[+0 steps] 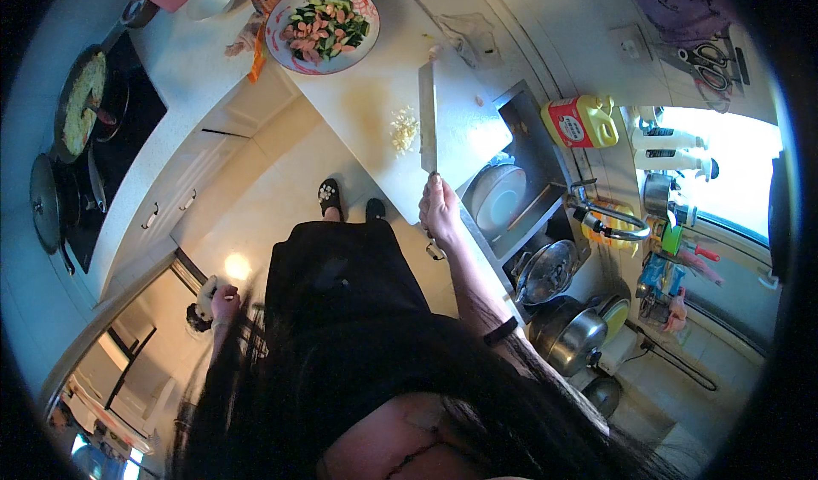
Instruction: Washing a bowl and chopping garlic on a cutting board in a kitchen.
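My right hand (439,206) grips the handle of a kitchen cleaver (427,119), its broad metal blade pointing away from me over the white work surface. A small heap of chopped garlic (404,130) lies just left of the blade. Farther off, a large patterned plate (276,36) holds cucumber slices (332,17) and pink sausage slices (308,36). Low at my left side hangs my left hand (225,302), away from the counter. Its fingers look curled, and whether they hold anything is unclear. A white and dark furry shape (204,301) shows behind it.
A frying pan (66,135) with food sits on the black cooktop (137,103), near a lid (45,205). Right of the work surface, the sink (543,138) contains bowls (498,192) below a faucet (613,231). A yellow jug (597,122) and steel pot (569,333) stand farther right.
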A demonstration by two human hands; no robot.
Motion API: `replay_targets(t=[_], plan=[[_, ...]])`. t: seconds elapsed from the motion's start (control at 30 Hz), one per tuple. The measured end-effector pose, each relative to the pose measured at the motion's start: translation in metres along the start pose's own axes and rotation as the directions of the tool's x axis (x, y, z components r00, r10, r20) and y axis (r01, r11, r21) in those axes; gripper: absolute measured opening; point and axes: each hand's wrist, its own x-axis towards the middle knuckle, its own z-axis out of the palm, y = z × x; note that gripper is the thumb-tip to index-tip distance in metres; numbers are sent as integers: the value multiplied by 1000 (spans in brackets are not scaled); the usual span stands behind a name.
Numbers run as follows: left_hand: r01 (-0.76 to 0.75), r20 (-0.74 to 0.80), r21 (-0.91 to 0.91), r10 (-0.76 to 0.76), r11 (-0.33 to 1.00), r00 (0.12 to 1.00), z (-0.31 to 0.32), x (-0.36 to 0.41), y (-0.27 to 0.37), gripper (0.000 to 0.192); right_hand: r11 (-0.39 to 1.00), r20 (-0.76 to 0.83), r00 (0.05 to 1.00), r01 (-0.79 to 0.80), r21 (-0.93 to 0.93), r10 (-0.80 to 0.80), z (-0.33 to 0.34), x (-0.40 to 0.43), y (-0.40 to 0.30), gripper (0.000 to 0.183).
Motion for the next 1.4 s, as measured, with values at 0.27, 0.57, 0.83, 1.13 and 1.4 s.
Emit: replay_targets(t=[0.27, 0.57, 0.83, 1.13, 1.4], plan=[[26, -167, 335, 32, 942, 986, 55, -26, 14, 21, 894, -25, 999, -29, -447, 20, -22, 23, 7, 46], [203, -306, 340, -96, 918, 947, 97, -79, 6, 16, 624, 85, 994, 110, -773, -71, -19, 15, -1, 59], [204, -360, 236, -109, 950, 926, 116, -82, -14, 15, 597, 169, 984, 172, -784, -62, -18, 3, -15, 56], [161, -388, 247, -55, 956, 920, 123, -87, -10, 14, 634, 195, 978, 197, -747, -75, -32, 22, -1, 58], [183, -401, 238, -75, 954, 913, 135, -104, 2, 15, 742, 189, 976, 209, -637, -113, -42, 35, 14, 54]])
